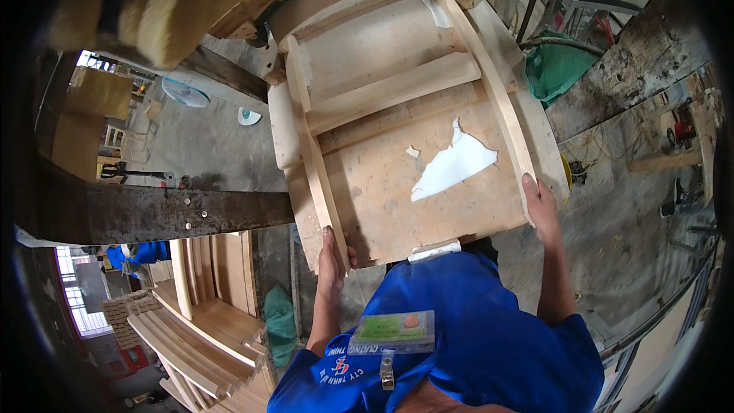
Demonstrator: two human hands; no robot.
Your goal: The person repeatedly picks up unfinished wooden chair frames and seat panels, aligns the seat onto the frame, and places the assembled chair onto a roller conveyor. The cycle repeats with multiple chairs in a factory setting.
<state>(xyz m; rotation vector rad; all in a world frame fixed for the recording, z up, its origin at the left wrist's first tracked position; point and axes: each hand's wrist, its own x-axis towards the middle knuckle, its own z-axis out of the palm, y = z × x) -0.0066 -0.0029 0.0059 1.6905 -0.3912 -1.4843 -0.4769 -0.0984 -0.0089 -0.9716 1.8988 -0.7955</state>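
Observation:
A pale wooden frame, like a chair back, lies on a plywood board (375, 218) in front of me. It has a left side rail (315, 164), a right side rail (498, 99), a slat (394, 93) across the middle and a wide curved rail (355, 1) at the far end. My left hand (330, 258) is closed round the near end of the left rail. At the right rail's near end, my right hand (541, 206) grips with the thumb on top; its fingers are partly hidden. A torn white sheet (457, 168) lies on the board between the rails.
Dark beams stand left (168, 213) and right (634, 61) of the board. Curved wooden parts (195, 336) are stacked at the lower left, beside a green bag (280, 321). Another green bag (558, 70) hangs at the right. A fan (185, 92) stands farther off.

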